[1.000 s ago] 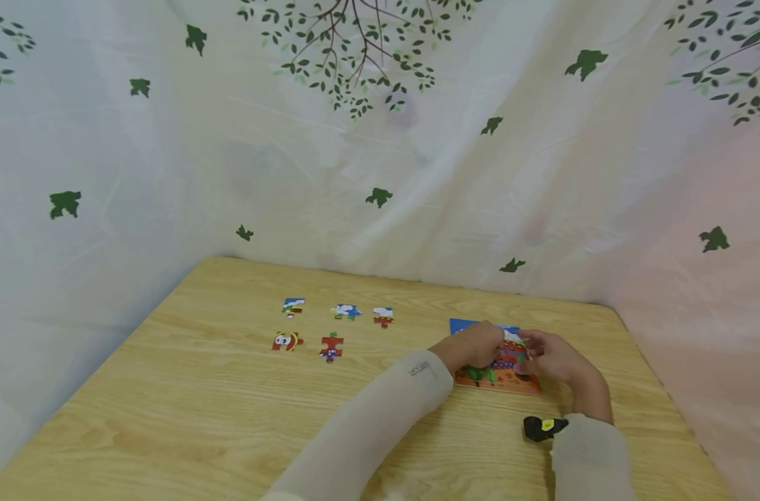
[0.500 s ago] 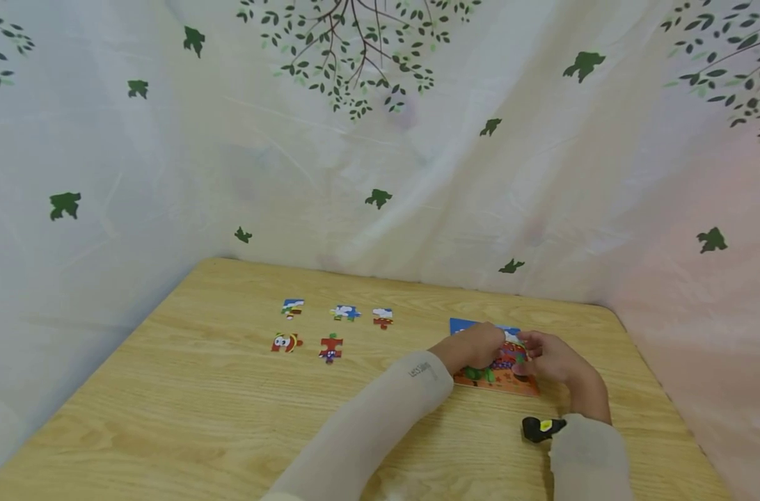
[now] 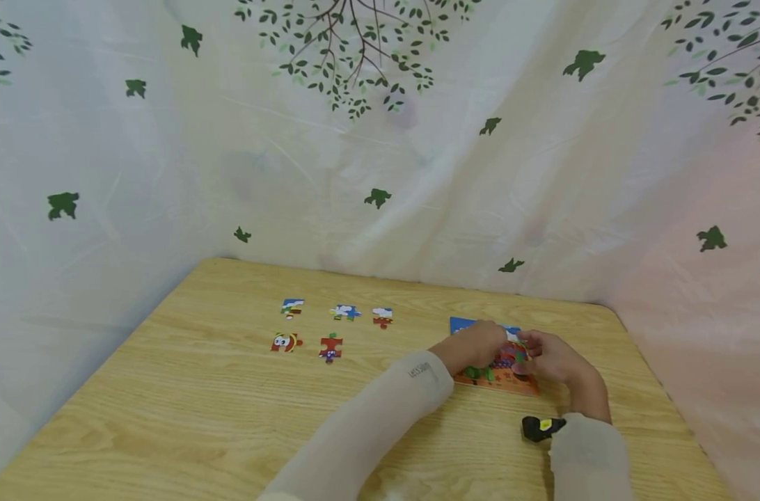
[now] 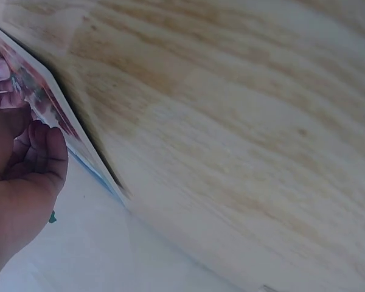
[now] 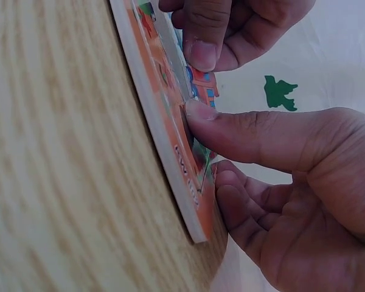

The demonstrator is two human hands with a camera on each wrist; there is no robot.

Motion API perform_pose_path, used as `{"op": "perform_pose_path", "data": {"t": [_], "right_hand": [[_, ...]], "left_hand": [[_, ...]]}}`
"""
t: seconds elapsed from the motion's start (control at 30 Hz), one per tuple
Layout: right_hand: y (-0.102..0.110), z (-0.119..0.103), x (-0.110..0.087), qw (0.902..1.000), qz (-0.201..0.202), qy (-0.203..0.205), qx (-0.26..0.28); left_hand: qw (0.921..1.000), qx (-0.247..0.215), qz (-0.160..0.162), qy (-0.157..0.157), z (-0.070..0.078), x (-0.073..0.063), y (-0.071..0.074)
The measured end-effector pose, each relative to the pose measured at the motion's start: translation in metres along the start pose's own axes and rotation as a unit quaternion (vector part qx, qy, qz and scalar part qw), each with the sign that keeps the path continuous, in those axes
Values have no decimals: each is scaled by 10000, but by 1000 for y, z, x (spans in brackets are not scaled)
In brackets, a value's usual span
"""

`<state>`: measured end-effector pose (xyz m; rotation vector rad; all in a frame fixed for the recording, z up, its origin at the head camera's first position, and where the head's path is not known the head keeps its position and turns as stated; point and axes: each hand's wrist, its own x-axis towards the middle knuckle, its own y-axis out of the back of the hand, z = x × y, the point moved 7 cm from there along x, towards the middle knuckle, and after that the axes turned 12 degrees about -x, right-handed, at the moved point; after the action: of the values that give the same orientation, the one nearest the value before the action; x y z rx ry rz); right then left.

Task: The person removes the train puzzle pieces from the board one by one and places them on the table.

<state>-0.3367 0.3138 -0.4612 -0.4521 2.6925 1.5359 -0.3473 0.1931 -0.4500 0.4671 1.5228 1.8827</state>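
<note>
Pale cloth [image 3: 280,167] hangs beyond and either side of the wood-grain table [image 3: 167,417], leafy branches [image 3: 365,42] and green birds [image 3: 376,197] patterning it.

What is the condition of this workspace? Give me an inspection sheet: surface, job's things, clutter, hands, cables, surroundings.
Surface: wood-grain table.
Job's things: puzzle board on the right; five loose puzzle pieces left of it, three in the far row, two nearer.
Clutter: black item with a yellow patch, by the right sleeve; whether attached is unclear.
Hands: left hand and right hand pinch a puzzle section at the board.
Cables: nothing seen.
Surroundings: pale drape printed with branches, behind and both sides.
</note>
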Motion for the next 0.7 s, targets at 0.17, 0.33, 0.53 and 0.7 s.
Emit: {"op": "perform_pose_path", "data": {"t": [0.17,0.33,0.53,0.7], "right_hand": [[0,0,0,10000,22,-12,-45],[0,0,-1,9999,28,-90,-40],[-1,-2,-2,9998,17,-186,88],[-1,-1,-2,9996,6,-247,128]], "left_hand": [[9999,-88,-13,-56,-6,-2,2],[9988,-469,-51,-132,-20,-3,2],[9948,-940,13,-398,-36,-15,8],[9913,-1103,118,-713,-48,-30,15]]}}
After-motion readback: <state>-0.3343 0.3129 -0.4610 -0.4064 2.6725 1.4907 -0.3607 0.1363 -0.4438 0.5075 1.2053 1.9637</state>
